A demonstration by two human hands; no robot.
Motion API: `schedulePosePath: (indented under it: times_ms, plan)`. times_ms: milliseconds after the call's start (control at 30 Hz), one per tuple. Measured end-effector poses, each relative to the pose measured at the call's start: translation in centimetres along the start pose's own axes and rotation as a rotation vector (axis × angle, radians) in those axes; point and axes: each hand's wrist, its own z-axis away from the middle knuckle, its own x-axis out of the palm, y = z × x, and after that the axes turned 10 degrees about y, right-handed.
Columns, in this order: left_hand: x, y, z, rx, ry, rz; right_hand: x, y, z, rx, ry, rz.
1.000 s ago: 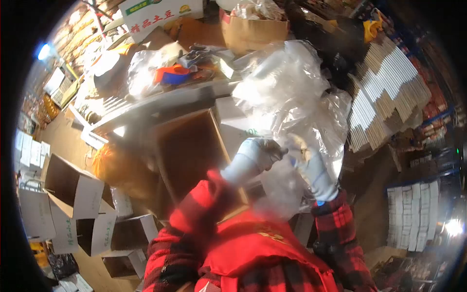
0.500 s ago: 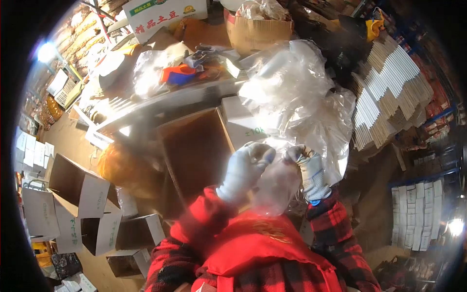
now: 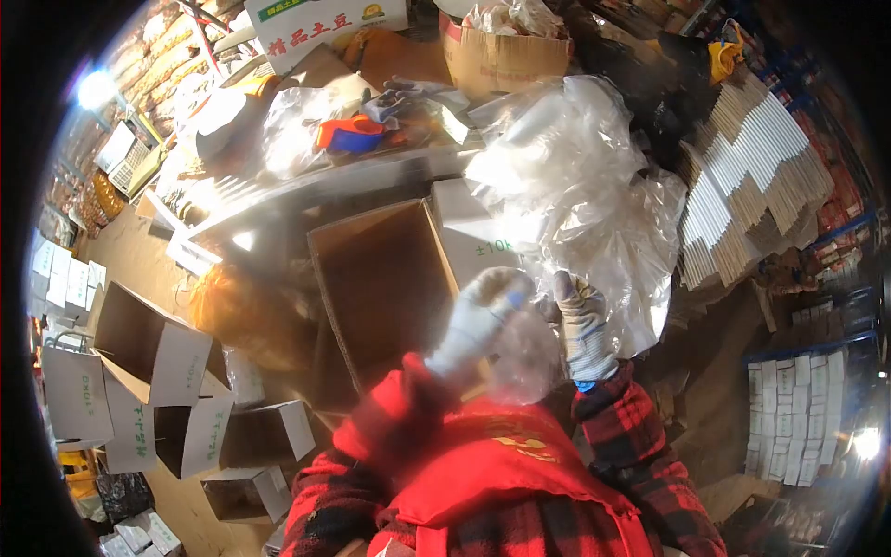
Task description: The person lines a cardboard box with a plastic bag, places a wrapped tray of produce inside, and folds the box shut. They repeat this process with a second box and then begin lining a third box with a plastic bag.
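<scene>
In a white glove, my left hand [image 3: 487, 311] is closed with its fingers curled over the top of a thin clear plastic bag [image 3: 524, 360]. The bag hangs in front of my red apron. Beside it, my right hand [image 3: 585, 320], in a dirt-stained white glove, has its fingers stretched upward and sits close to the bag's right side. An open cardboard box [image 3: 385, 278], brown inside, stands just beyond my left hand. Behind both hands lies a large heap of clear plastic bags [image 3: 585, 195].
Several empty white cartons [image 3: 153, 362] stand on the floor at left, near an orange mesh sack [image 3: 241, 311]. Flattened cartons [image 3: 756, 172] are stacked at right. An orange-and-blue object [image 3: 351, 135] and a full cardboard box [image 3: 506, 60] are at the back.
My right hand has gone from bent, pinching fingers to fingers stretched upward. The left hand stays curled at the bag, which hangs slightly narrower. The view has shifted a little.
</scene>
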Motion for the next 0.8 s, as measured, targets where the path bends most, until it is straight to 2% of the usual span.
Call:
schedulePosePath:
  times_ms: [33,67,100,167,200,233,300,333,367,400,433,467,500,533,567,633,667,700,733,800]
  plan:
    - [0.3,0.2,0.3,0.001,-0.056,-0.139,-0.9,1.6,-1.0,-0.206,0.055,0.151]
    - [-0.2,-1.6,-0.6,0.160,-0.053,-0.149,-1.4,2.1,-1.5,-0.308,0.075,0.229]
    - [-0.2,-0.7,-1.2,0.091,0.087,-0.041,-1.8,2.5,-1.9,-0.409,0.104,0.307]
    - [-0.8,-1.1,-2.3,0.261,0.137,-0.015,-2.3,2.5,-2.6,-0.434,0.134,0.261]
    - [-0.8,0.1,-1.4,0.133,-0.083,0.125,-1.1,2.0,-1.4,-0.294,0.058,0.196]
    - [-0.2,1.0,-0.4,0.297,-0.160,-0.419,0.1,1.7,0.0,-0.146,-0.014,0.128]
    - [-2.8,1.0,-2.8,0.093,0.096,0.228,-1.5,2.2,-0.6,-0.174,-0.015,0.070]
    - [-3.2,1.0,-3.0,0.094,0.091,0.224,-2.5,1.7,-0.8,-0.156,0.057,0.113]
    - [-2.8,3.0,-2.2,0.139,0.314,0.309,-3.0,0.7,-0.8,-0.133,0.131,0.155]
    - [-2.3,4.8,-1.5,0.186,0.537,0.393,-3.6,1.4,-1.5,-0.153,0.114,0.047]
    - [-0.2,5.2,-0.6,0.223,0.564,0.249,-3.1,1.2,-1.0,-0.149,0.118,0.044]
    - [-1.2,3.2,-1.4,0.220,0.566,0.244,-2.1,0.6,-0.1,-0.169,0.040,0.129]
    - [-3.3,-0.8,-3.3,0.185,0.366,0.106,-1.4,0.3,0.4,-0.190,-0.043,0.213]
    - [-5.3,-4.7,-5.1,0.150,0.169,-0.026,-4.5,4.4,-2.4,-0.429,0.029,0.433]
    - [-6.2,-6.3,-6.1,0.120,-0.028,-0.153,-5.9,3.3,-2.5,-0.392,0.191,0.592]
    - [-2.7,5.0,-1.0,-0.159,0.395,0.258,-6.4,-0.9,-1.5,-0.179,0.096,-0.227]
    - [-1.5,6.5,0.2,-0.028,0.410,0.229,-8.2,1.7,-3.8,-0.088,0.103,-0.292]
    - [-2.4,4.0,-1.3,0.093,0.274,0.070,-9.8,4.2,-6.0,0.003,0.117,-0.359]
    - [-2.5,1.1,-1.8,0.144,0.130,-0.044,-9.4,5.1,-6.9,-0.014,0.069,-0.218]
    - [-0.6,2.0,0.6,0.220,-0.206,-0.319,-8.5,6.4,-7.8,-0.056,-0.018,0.051]
